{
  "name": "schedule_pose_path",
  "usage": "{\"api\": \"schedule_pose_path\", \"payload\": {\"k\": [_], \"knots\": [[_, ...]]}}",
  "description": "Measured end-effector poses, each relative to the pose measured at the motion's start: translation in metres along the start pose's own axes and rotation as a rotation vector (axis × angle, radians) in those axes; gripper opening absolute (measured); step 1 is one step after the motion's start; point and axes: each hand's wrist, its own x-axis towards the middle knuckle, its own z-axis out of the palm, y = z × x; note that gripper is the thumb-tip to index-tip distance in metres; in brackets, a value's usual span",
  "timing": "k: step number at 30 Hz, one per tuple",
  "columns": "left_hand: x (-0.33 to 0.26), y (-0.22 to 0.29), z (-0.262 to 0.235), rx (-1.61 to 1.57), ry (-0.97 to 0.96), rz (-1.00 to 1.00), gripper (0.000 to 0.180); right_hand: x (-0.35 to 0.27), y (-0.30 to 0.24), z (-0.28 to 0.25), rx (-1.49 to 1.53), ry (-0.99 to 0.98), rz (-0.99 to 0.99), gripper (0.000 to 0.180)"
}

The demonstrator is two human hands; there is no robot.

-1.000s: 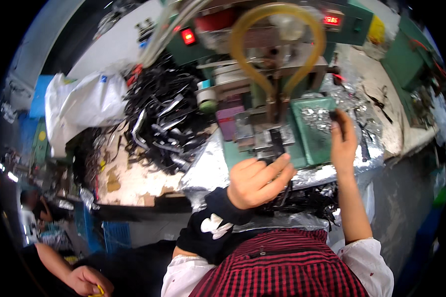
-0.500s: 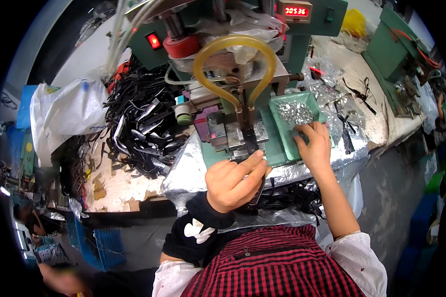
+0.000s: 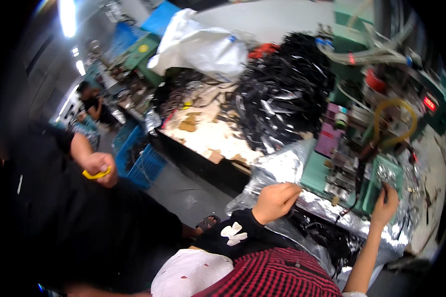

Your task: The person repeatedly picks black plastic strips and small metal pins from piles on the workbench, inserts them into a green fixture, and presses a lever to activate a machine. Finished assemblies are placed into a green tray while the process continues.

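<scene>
My left hand (image 3: pixel 276 202) is in front of the green-based press (image 3: pixel 343 171), its fingers pressed together; whatever they hold, if anything, cannot be made out. My right hand (image 3: pixel 385 207) reaches over the near edge of a green tray (image 3: pixel 367 197), fingers drawn together beside small shiny metal pieces (image 3: pixel 385 173). Anything between those fingertips is too small and blurred to see. A dark strip (image 3: pixel 360 173) runs down at the press's metal block, between the tray and my left hand, apart from both hands. A curved yellow tube (image 3: pixel 413 119) arches above it.
A big heap of black strips (image 3: pixel 285 94) covers the bench left of the press, with a white sack (image 3: pixel 203 47) behind it. At left stands a person in black, whose hand (image 3: pixel 101 168) holds a yellow object (image 3: pixel 95 174). Blue crates (image 3: pixel 146 166) sit on the floor.
The view has swung left, bringing the nearby person into sight. My left hand has come away from the dark strip at the press. My right hand remains at the tray.
</scene>
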Motion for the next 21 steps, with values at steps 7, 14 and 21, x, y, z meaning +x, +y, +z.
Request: {"api": "schedule_pose_path", "payload": {"k": [7,14,21], "knots": [[-0.058,-0.024,0.010,0.255,-0.297,-0.237,0.014,-0.006,0.005,0.003,0.098,-0.008,0.139,0.021],[-0.061,-0.031,0.010,0.461,-0.562,-0.545,0.037,-0.009,-0.006,0.002,0.031,0.053,0.091,0.017],[-0.070,-0.059,0.046,0.481,-0.595,-0.673,0.085,-0.007,0.005,0.006,0.054,0.140,0.082,0.015]]}}
